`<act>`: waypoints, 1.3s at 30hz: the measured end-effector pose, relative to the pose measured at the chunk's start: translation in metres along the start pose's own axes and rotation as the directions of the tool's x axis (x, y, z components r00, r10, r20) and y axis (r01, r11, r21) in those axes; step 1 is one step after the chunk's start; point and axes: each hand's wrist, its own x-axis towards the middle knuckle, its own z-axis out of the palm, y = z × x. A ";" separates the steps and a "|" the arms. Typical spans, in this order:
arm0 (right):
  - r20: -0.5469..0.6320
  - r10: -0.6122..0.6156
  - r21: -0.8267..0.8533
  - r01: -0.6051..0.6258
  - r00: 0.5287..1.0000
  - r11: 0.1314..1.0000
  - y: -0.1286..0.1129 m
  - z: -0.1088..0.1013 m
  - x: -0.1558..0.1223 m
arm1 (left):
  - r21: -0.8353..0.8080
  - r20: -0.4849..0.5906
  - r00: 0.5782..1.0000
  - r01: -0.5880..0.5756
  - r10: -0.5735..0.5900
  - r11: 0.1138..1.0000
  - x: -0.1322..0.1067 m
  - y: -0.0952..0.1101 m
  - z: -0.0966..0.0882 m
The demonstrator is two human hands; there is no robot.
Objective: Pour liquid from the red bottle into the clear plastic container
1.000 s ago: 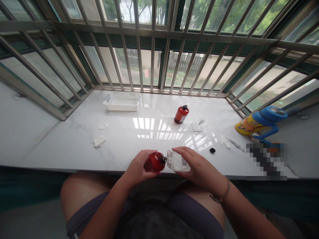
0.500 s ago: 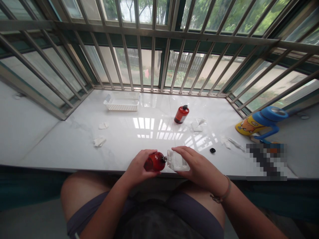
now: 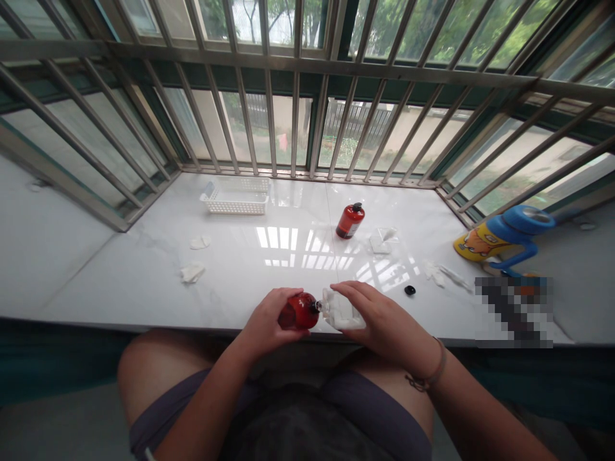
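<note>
Left hand (image 3: 269,320) curls round the red bottle (image 3: 305,310), right hand (image 3: 379,314) grips the clear bottle (image 3: 335,308) — mouth to mouth over the counter's (image 3: 144,288) near edge (contact unclear). Pose barely differs from a second ago — alignment looks steady. Beyond: black cap (image 3: 410,291), then black-topped bottle (image 3: 350,223), white basket (image 3: 235,205).

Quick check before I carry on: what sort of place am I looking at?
Probably a bay-window nook in a home: a glossy white ledge runs up to metal-barred windows, and a blue-and-yellow flask sits at the right.
</note>
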 end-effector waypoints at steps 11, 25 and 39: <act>-0.013 -0.022 -0.035 0.022 1.000 0.999 -0.001 -0.002 0.002 | -0.014 -0.010 1.000 0.008 -0.008 1.000 0.000 -0.004 0.002; -0.017 -0.032 -0.040 0.031 0.999 0.999 -0.002 -0.002 0.002 | -0.017 -0.024 1.000 0.014 -0.014 1.000 0.000 -0.005 0.003; -0.002 -0.037 -0.067 0.037 0.999 0.997 -0.002 -0.002 0.003 | -0.018 -0.023 1.000 0.014 -0.015 1.000 0.000 -0.006 0.002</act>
